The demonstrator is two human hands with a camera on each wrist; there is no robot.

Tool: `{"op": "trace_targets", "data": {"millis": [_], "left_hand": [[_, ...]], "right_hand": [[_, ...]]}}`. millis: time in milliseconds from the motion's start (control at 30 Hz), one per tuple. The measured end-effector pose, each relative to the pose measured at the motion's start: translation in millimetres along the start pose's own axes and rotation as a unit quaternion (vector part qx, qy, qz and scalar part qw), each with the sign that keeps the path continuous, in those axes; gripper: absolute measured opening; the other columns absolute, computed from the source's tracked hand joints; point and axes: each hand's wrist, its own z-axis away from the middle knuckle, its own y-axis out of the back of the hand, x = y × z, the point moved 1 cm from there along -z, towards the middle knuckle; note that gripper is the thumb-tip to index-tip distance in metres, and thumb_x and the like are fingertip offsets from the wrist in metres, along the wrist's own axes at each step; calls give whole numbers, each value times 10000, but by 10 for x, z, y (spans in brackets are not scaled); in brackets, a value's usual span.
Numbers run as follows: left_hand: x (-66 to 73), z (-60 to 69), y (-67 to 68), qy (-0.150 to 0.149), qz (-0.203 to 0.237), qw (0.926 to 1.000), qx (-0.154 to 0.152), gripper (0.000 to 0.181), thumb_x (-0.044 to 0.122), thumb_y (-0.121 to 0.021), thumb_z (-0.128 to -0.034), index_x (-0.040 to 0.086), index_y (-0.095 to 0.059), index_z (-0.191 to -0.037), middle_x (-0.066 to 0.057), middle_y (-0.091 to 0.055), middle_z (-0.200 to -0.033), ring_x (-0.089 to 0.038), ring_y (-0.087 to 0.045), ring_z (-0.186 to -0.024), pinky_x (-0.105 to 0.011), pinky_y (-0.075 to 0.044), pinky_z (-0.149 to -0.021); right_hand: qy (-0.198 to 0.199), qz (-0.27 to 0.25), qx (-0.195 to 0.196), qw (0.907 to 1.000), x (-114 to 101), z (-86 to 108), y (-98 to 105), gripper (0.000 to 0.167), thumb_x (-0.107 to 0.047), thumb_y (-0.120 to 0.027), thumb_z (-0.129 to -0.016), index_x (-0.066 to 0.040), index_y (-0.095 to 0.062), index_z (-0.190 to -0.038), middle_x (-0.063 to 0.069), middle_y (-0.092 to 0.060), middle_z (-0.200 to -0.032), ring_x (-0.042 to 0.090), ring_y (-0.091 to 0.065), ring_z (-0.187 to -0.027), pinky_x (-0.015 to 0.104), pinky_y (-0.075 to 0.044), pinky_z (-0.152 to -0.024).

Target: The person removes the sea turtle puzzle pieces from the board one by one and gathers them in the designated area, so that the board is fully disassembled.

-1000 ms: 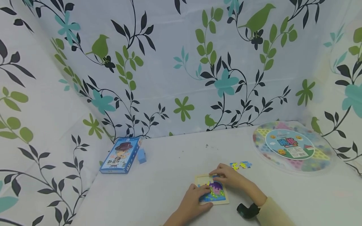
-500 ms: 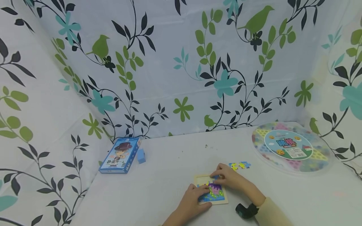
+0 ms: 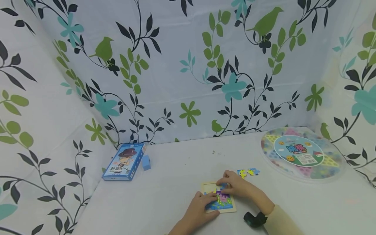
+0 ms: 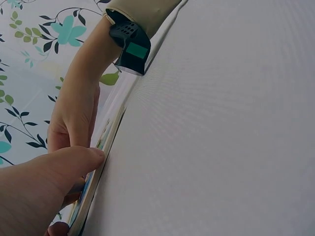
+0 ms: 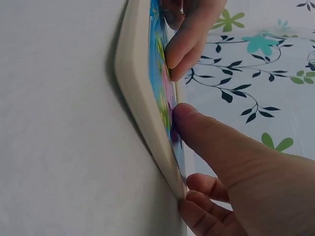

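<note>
Square-cornered pale wooden puzzle tray (image 3: 229, 211) with a blue, pink and purple picture lay on the white table (image 3: 170, 195), in front of the person. Long axis hard to judge, foreshortened; side edges ran away from the person, far end slanting left. Bare wooden part at the far end, bright blue along the near end.

Left hand (image 3: 200, 207) held the tray: thumb at the near rim, bent fingers on the picture. Right hand (image 3: 236, 184) lay over the far right part, thumb on the picture; whether it pinched a piece could not be told.

Head view alone gave the loose blue-and-yellow jigsaw pieces (image 3: 253, 171), just beyond the right hand. Right wrist view added the thickness of the tray's pale side and left fingertips touching the picture. Left wrist view showed a green rectangle on the black wrist device (image 4: 132, 49).
</note>
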Motion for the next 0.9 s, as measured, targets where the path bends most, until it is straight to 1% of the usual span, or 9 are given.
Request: {"op": "trace_targets", "data": {"millis": [67,133,367,600,767,900], "left_hand": [[-5,-1,-2,8,15,10000,0,437,460,-615,-790,163,-632,-1111,70,-540,-1206,-23,-333,-769,-155,-324,-637],[-9,-1,-3,-3,26,10000,19,436,457,-618,-789,159,-634,-1107,67,-541,-1204,-23,-333,-768,-153,-326,-637],[-16,3,-8,-82,31,9999,74,437,457,-621,-786,154,-637,-1101,62,-548,-1197,-20,-328,-756,-147,-317,-624],[-23,3,-11,-6,10,10000,-16,442,467,-615,-786,162,-636,-1106,77,-541,-1202,-26,-327,-756,-152,-312,-623],[-14,3,0,14,36,10000,-35,444,465,-615,-788,160,-634,-1110,76,-541,-1203,-25,-330,-757,-155,-314,-624],[-5,6,1,-24,72,10000,20,442,454,-623,-785,152,-633,-1108,65,-544,-1203,-22,-331,-761,-153,-320,-628]], "right_hand": [[77,159,-6,9998,-7,-7,3,293,-302,-663,-792,-131,-670,-1030,-75,-353,-844,92,-343,-737,228,-335,-632],[109,194,33,9997,-10,-10,4,289,-305,-660,-794,-132,-677,-1026,-78,-346,-845,91,-341,-738,226,-337,-633],[67,-7,144,9999,0,2,-3,252,-295,-670,-788,-138,-679,-985,-72,-368,-845,88,-358,-736,220,-350,-628],[233,-23,273,9994,9,-8,-33,183,-295,-677,-785,-173,-648,-918,-75,-409,-868,86,-388,-751,229,-373,-645],[292,74,225,9993,19,-15,-46,206,-287,-661,-799,-157,-678,-958,-73,-394,-873,73,-374,-739,215,-370,-633],[211,87,274,9994,38,-10,-53,165,-237,-639,-824,-150,-689,-955,-77,-392,-861,69,-378,-739,208,-374,-631]]}}
